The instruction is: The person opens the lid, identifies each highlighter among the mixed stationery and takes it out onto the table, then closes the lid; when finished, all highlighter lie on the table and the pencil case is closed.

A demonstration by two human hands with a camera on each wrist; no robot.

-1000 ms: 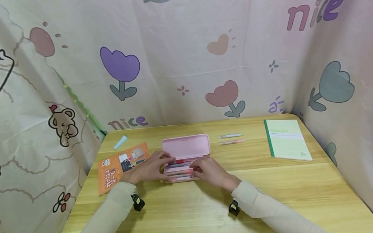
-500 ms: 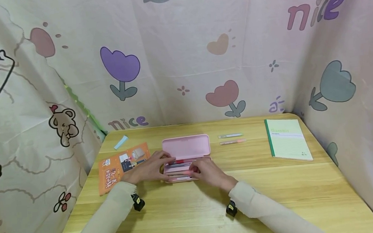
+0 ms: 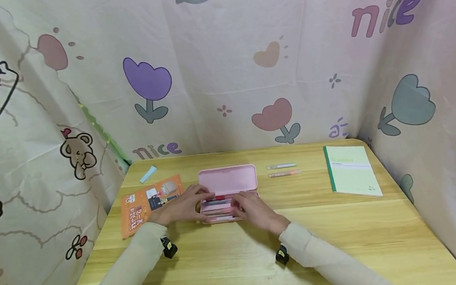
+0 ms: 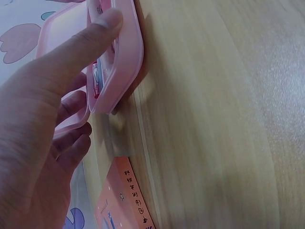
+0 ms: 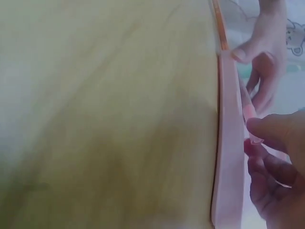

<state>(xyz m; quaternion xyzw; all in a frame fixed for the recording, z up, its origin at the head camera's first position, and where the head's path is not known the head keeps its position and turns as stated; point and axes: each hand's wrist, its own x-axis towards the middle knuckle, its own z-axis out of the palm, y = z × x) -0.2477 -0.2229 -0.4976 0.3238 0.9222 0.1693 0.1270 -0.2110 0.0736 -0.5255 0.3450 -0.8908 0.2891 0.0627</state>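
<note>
A pink pencil case [image 3: 227, 180] lies in the middle of the table with its lid swung back. Several pens lie in it, among them a red pen [image 3: 218, 198]. My left hand [image 3: 181, 206] grips the left end of the case, its thumb [image 4: 110, 21] on the front rim and the other fingers toward the back. Over the right part of the case, my right hand [image 3: 256, 211] pinches the end of a pink pen [image 5: 249, 113] between thumb and fingertips. That pen slants along the inside of the front wall [image 5: 229, 157] in the right wrist view.
An orange book [image 3: 137, 215] lies at the left, with a light blue strip [image 3: 148, 174] behind it. Right of the lid are a pale pen [image 3: 281, 166] and an orange-pink pen [image 3: 284, 173]. A green-spined notebook [image 3: 350, 169] lies far right. Printed curtain [image 3: 207, 73] surrounds the table.
My right hand has shifted slightly left over the case, near the pens' ends. The left hand keeps its place on the case.
</note>
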